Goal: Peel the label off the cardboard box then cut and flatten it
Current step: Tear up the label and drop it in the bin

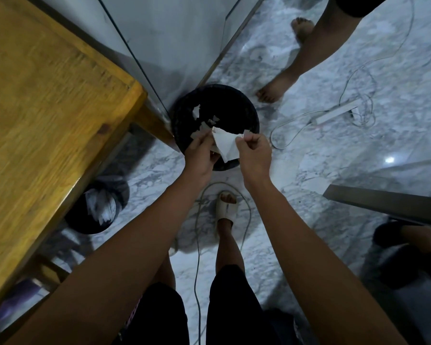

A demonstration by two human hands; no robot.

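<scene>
Label [225, 144], white and crumpled, held over the black bin [184, 120] on the marble floor [334, 150], just past the corner of the wooden table [47, 108]. Pinched at its left side by the left hand [200, 153], fingers and thumb curled tight on the paper. Pinched at its right top corner by the right hand [254, 150], also closed on the paper. Stretched between the 2 hands, likely about to be torn or dropped. Small white scraps [202, 118] already down inside the bin.

To do this step well: keep both hands right above the bin's open mouth, not past its rim. Tear in small bits, or let go of the whole piece at once. Open the fingers wide, since sticky paper may cling to a thumb. Shake off any bit left stuck. Mind the cable [197, 245] on the floor near the foot in the slipper [225, 207].

Hard to tell: no cardboard box anywhere in view, so no way to say how far the cutting has got. No knife or scissors in sight either. Sticky side of the label not clear. Second dark bin [97, 207] half hidden under the table edge, with pale stuff inside, too blurry to name. Another person's bare legs [306, 53] cut off at the top edge.
</scene>
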